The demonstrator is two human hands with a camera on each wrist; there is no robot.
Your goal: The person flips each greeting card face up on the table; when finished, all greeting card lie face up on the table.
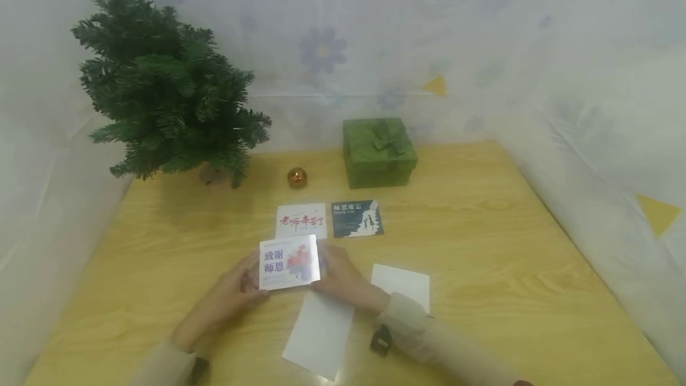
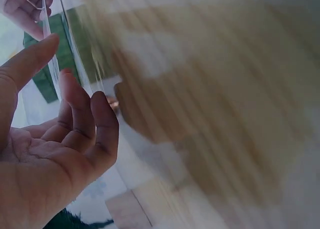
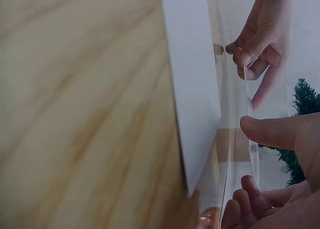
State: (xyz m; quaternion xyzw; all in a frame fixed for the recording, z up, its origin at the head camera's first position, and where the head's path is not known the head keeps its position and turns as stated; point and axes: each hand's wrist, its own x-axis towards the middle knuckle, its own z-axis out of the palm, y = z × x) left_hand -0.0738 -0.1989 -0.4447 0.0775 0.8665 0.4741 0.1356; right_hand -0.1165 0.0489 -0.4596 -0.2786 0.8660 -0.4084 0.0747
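Between the person's left hand point(image 1: 227, 295) and right hand point(image 1: 344, 279) I see the card point(image 1: 289, 262) with a clear sheet point(image 3: 254, 159), wrapped round it or just behind it, I cannot tell which. Each hand pinches the clear sheet at its own side, thumb against fingers, which strikes me as the best hold, away from the printed face. It looks light and straight-edged, so probably fairly stiff, but the shine suggests a slick surface that might slip, or bend if squeezed inward.
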